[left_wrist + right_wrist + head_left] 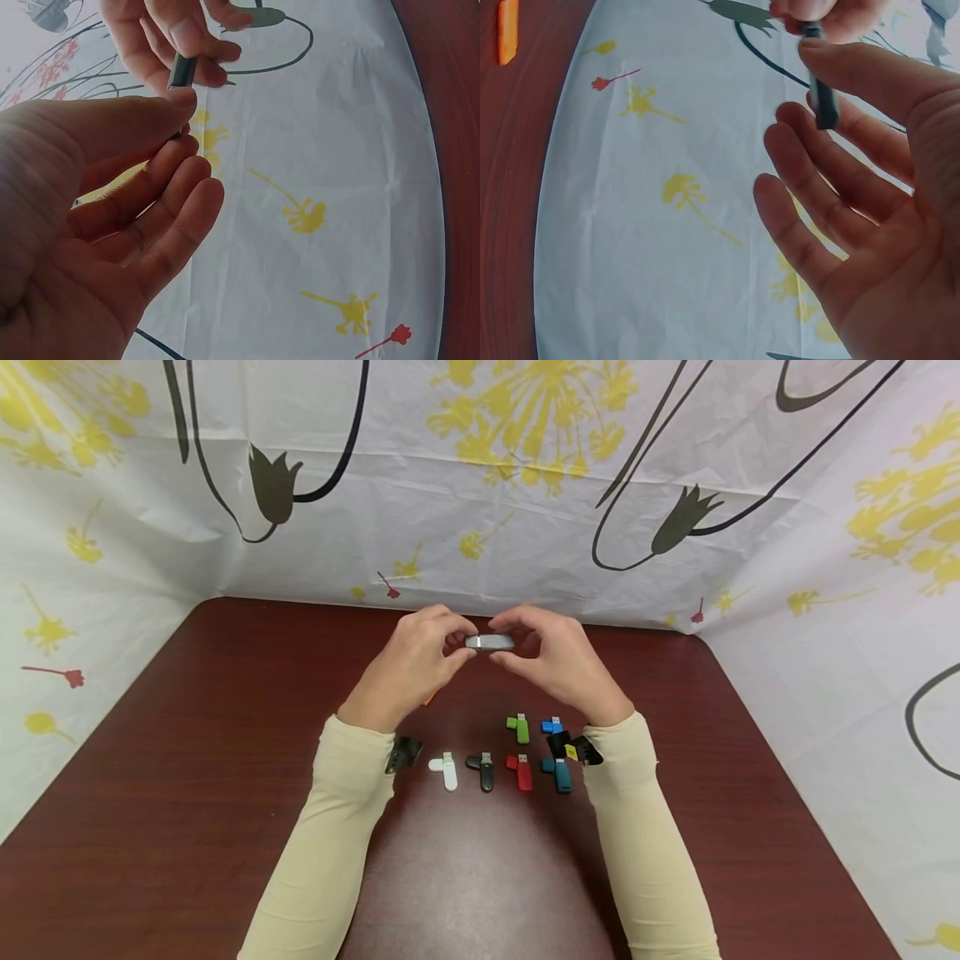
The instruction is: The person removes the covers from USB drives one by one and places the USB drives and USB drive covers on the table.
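A grey USB flash drive [495, 642], its cap on one end, is held level above the far part of the table. My left hand [422, 652] pinches its left end between thumb and fingertips. At the right end, the thumb and fingers of my right hand [555, 653] grip the body. Both wrist views show the same flash drive [181, 73] [823, 97] spanning the two hands, with the fingertips covering part of it. The other fingers of each hand are spread loosely away from it.
Nearer me lie uncapped flash drives with caps beside them: white [450, 775], black [487, 776], red [523, 775], teal [562, 777], green [522, 732] and blue [553, 725]. An orange piece [430, 698] is partly hidden by my left hand. A patterned white sheet [480, 568] hangs behind the table.
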